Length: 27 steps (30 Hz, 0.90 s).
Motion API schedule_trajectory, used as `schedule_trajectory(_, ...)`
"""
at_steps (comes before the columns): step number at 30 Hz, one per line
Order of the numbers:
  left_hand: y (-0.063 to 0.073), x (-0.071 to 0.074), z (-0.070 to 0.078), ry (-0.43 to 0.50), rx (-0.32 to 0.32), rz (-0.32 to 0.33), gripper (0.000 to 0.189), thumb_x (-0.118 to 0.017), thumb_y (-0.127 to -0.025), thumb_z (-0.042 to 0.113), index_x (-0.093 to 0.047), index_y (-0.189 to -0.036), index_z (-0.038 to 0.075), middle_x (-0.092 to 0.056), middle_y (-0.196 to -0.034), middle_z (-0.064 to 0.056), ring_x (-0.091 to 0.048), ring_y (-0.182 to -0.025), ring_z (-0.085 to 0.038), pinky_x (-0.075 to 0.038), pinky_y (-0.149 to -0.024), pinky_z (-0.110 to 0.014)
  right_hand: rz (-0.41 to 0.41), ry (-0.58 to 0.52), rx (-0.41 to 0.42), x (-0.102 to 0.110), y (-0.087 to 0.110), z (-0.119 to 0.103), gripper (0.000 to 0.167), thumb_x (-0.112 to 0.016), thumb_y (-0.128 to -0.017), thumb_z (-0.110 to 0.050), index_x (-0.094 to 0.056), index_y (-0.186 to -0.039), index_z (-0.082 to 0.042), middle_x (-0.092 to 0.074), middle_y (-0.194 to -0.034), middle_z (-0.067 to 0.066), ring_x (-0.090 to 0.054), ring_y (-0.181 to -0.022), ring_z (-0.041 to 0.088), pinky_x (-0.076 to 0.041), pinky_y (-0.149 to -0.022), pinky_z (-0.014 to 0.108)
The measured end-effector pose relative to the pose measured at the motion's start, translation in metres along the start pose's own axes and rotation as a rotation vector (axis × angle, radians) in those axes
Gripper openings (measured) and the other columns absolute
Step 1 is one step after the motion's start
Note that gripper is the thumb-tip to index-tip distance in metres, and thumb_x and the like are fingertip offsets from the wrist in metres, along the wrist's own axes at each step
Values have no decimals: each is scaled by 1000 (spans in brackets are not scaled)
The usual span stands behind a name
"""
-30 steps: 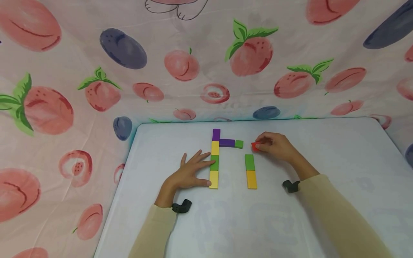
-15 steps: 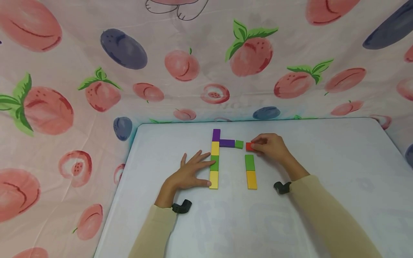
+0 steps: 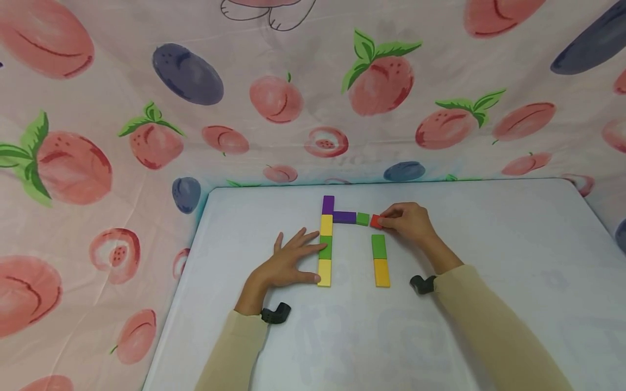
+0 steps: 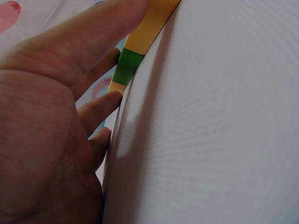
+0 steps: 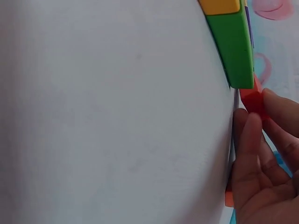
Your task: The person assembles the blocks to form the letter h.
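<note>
My right hand [image 3: 409, 221] pinches a small red block [image 3: 375, 221] between thumb and fingers. A narrow gap parts it from a small green block [image 3: 362, 219], which ends a purple block [image 3: 344, 217] laid crosswise. That purple block meets an upright column: a purple block [image 3: 328, 205] on top, then a yellow block [image 3: 326, 224], a green block [image 3: 325, 251] and another yellow block [image 3: 324, 272]. With fingers spread, my left hand [image 3: 286, 260] touches the column's left side. In the right wrist view, an orange-red piece [image 5: 229, 198] shows partly behind my right hand.
Below the red block lies a second, shorter column, a green block [image 3: 379, 247] above an orange-yellow block [image 3: 382, 273]. Everything lies on a white table [image 3: 513, 233]. A fruit-print cloth [image 3: 303, 60] hangs behind and to the left.
My right hand has moved left with the red block, bringing it close to the small green block, and the red block has turned slightly. The left hand stays where it was.
</note>
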<state>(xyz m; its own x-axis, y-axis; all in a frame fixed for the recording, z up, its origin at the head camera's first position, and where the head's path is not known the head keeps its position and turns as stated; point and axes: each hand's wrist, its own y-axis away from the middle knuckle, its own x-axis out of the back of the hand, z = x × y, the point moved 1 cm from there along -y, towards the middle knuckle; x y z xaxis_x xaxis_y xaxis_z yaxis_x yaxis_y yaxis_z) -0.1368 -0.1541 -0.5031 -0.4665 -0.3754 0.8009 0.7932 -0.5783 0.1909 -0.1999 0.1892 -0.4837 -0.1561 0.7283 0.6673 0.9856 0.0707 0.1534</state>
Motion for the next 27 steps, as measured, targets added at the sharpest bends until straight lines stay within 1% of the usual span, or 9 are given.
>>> schedule_trajectory(6, 0, 0, 0, 2, 4, -6, 81, -76, -82, 61, -44, -153, 41, -22, -170, 13, 1, -162, -21, 15, -121, -66, -15, 21, -3, -1, -1, 0, 26, -79, -89, -32, -80, -105, -12, -79, -95, 8, -63, -95, 26, -48, -76, 31)
schedule_trajectory(12, 1, 0, 1, -3, 0, -5, 81, -76, -82, 61, -44, -154, 41, -22, -170, 13, 0, -162, -21, 15, -121, -66, -32, 49, 9, -2, -1, 1, 28, -75, -93, -32, -79, -111, -11, -77, -105, 11, -62, -100, 28, -51, -79, 34)
schedule_trajectory(17, 1, 0, 2, 3, -3, 2, 82, -77, -81, 61, -45, -154, 40, -23, -170, 12, 0, -162, -21, 15, -121, -67, -61, 63, -14, -2, -2, 1, 30, -72, -95, -31, -77, -116, -9, -73, -115, 15, -58, -107, 31, -53, -89, 43)
schedule_trajectory(20, 1, 0, 2, 3, 0, 7, 82, -77, -81, 62, -45, -154, 41, -23, -170, 12, -1, -162, -21, 14, -121, -67, -84, 74, -26, -2, -3, 2, 32, -71, -96, -32, -76, -118, -9, -71, -119, 15, -56, -112, 33, -50, -98, 49)
schedule_trajectory(23, 1, 1, 2, -2, 1, 10, 81, -76, -81, 62, -45, -153, 41, -23, -170, 12, -1, -162, -21, 14, -121, -67, -113, 85, -23, -1, -4, 4, 35, -71, -96, -34, -74, -121, -10, -70, -124, 16, -54, -117, 34, -48, -103, 53)
schedule_trajectory(27, 1, 0, 2, -2, 3, 9, 81, -76, -81, 63, -45, -153, 41, -23, -170, 12, -1, -162, -20, 14, -121, -67, -140, 85, -20, 0, -4, 5, 37, -71, -95, -33, -73, -123, -10, -67, -129, 16, -53, -120, 36, -44, -107, 56)
